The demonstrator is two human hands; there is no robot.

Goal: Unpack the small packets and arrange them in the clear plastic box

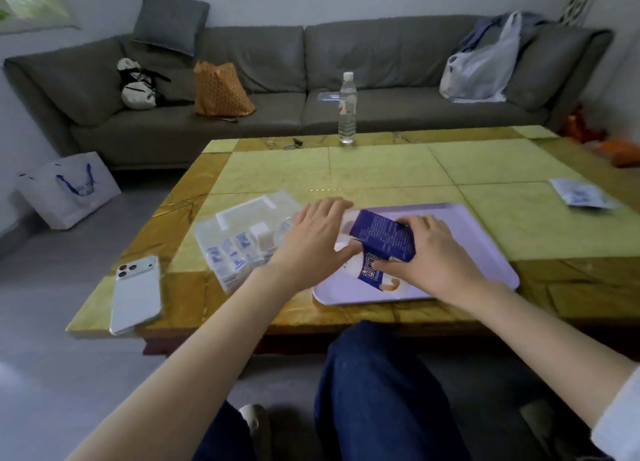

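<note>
While both hands are working over a lilac tray [479, 241] at the near edge of the counter [381, 170], a seated person is holding a blue carton [382, 235] just above that tray. The right hand [427, 253] is gripping the carton from its right side, fingers curling over the printed face. The left hand [317, 239] is closing on the carton's pale left end, fingers on top and thumb beneath.

The clear plastic box [211, 234] is sitting on the counter just left of the tray, partly hidden by the left wrist, with its lid [249, 208] lying open behind it. Small blue-and-white packets [228, 253] are standing on edge in a row along the box's near side. A few loose packets [581, 197] are lying at the counter's far right, well apart from the tray.

A white phone [136, 294] is lying camera side up at the near left corner. A water bottle [347, 109] is standing upright at the far edge, in front of a grey sofa [277, 62].
</note>
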